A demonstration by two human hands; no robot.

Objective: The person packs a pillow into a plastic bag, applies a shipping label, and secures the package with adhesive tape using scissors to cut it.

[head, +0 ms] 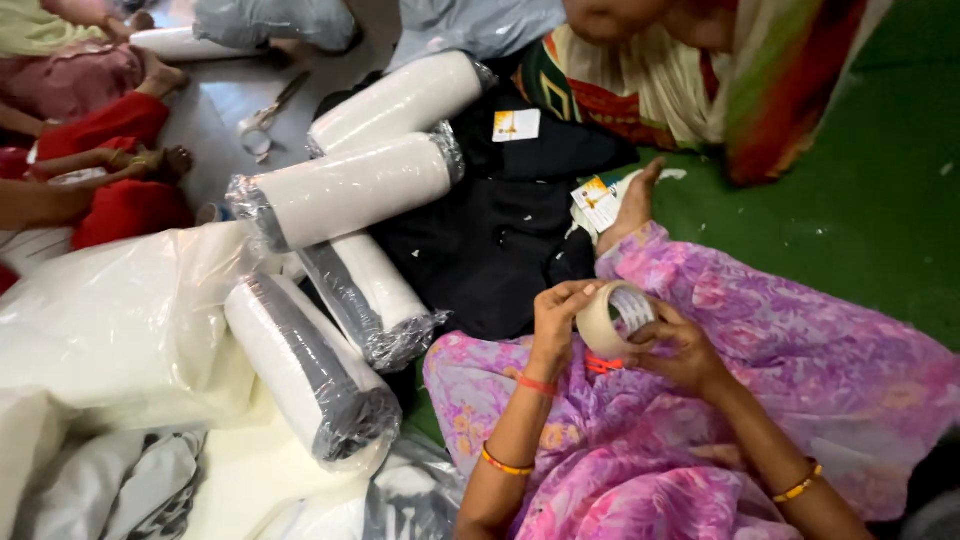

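The tape roll (612, 318) is a ring of pale, semi-transparent adhesive tape on a cardboard core, its flat face tilted toward the camera. It is held above the lap, between both hands. The left hand (556, 315) grips the roll's left edge, fingers curled over the rim and thumb against the outer winding. The right hand (685, 348) closes on the lower right side, fingertips against the core opening. Both hands are clamped on the roll. Orange bangles circle both forearms, and a red band sits at the left wrist.

Beneath the hands lies soft purple floral fabric (800, 350), draped over the person's knees. Just beyond the roll, a flat black garment (490, 240) rests on the floor, carrying two small white paper tags (516, 125).

To the left lie four cylindrical white rolls (345, 190) wrapped in glossy, crinkled clear plastic film, touching one another. Further left is a large sheet of milky plastic (120, 310). Metal scissors (265, 118) lie on the grey floor beyond the rolls. A green floor covering (880, 200) extends to the right. Other people sit at the far edge.
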